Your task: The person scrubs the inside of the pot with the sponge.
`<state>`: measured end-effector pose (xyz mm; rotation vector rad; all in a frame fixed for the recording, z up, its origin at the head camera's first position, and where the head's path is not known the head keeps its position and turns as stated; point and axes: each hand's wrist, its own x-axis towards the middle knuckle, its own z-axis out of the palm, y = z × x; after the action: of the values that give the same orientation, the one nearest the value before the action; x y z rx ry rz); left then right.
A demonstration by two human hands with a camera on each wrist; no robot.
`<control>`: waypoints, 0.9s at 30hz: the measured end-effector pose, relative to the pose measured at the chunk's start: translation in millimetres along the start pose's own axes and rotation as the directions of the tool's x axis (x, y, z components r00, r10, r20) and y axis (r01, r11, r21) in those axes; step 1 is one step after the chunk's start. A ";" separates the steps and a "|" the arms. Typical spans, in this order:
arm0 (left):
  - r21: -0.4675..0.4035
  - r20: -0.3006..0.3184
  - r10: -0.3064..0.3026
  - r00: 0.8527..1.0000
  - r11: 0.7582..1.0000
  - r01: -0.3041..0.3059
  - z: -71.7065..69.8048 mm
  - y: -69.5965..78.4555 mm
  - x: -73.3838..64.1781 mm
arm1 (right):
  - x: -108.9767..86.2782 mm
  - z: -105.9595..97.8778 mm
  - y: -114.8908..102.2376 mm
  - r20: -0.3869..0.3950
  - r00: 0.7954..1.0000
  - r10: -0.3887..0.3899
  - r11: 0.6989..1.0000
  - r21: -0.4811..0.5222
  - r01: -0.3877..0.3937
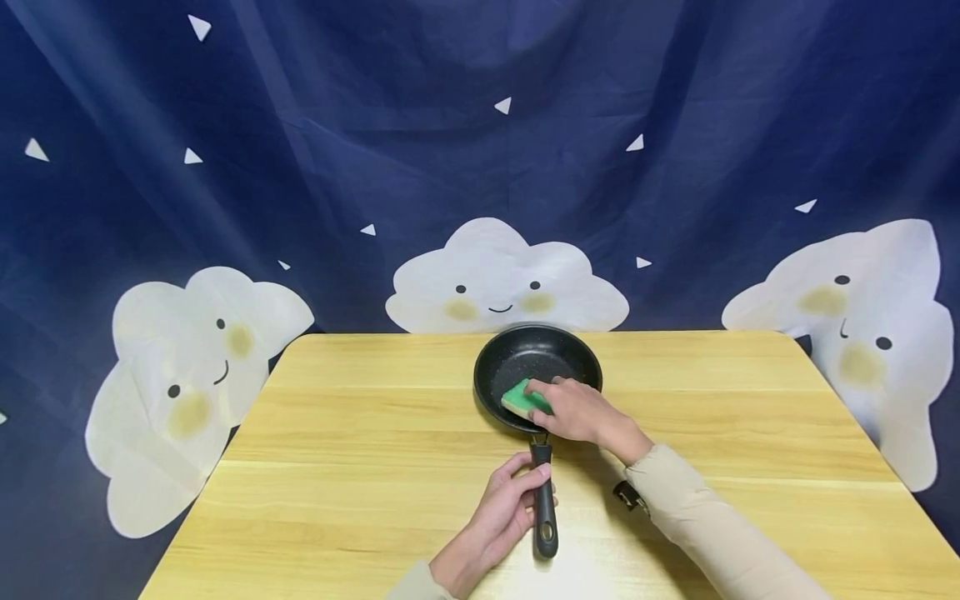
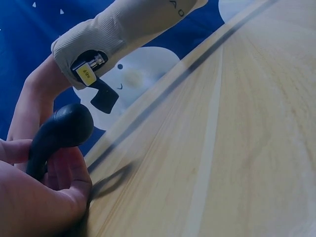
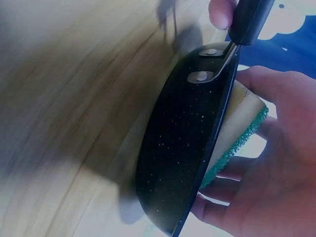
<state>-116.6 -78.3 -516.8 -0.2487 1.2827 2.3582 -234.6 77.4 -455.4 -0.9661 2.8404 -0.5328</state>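
Note:
A black speckled frying pan (image 1: 536, 343) is near the middle of the table, its handle (image 1: 545, 500) pointing toward me. My left hand (image 1: 502, 512) grips that handle, thumb on top. In the left wrist view the handle's rounded end (image 2: 74, 123) sticks out past the curled fingers of the left hand (image 2: 49, 197). My right hand (image 1: 581, 410) holds a sponge (image 1: 517, 398) with a green scouring side up and a pale side down, inside the pan. From the right wrist, the sponge (image 3: 237, 128) shows tilted above the pan rim, between thumb and fingers.
The pan is over a light wooden table (image 1: 337, 467). A dark blue curtain (image 1: 420, 125) with white clouds and triangles hangs behind it. A small black device (image 1: 628, 495) sits at the right sleeve's cuff (image 1: 660, 467).

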 end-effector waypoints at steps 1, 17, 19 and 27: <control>0.000 0.000 0.000 1.000 1.000 0.000 0.0 0.0 0.1 | 0.0 -0.1 -0.4 0.000 1.000 0.000 1.000 0.007 0.000; -0.001 0.008 -0.005 1.000 1.000 0.005 1.6 1.3 -0.5 | 4.4 0.5 -5.5 0.059 0.998 -0.025 0.984 0.178 0.014; -0.005 0.009 -0.006 1.000 1.000 0.006 1.8 1.8 -0.4 | 5.3 1.3 -5.6 0.058 0.998 -0.021 0.980 0.198 0.010; -0.014 0.003 -0.012 1.000 1.000 0.012 1.5 2.9 -0.4 | 8.8 4.2 -9.1 0.045 0.999 -0.008 0.971 0.237 -0.003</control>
<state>-117.6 -78.5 -513.6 -0.2564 1.2605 2.3567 -235.6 64.1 -455.8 -0.9244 2.6568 -0.8173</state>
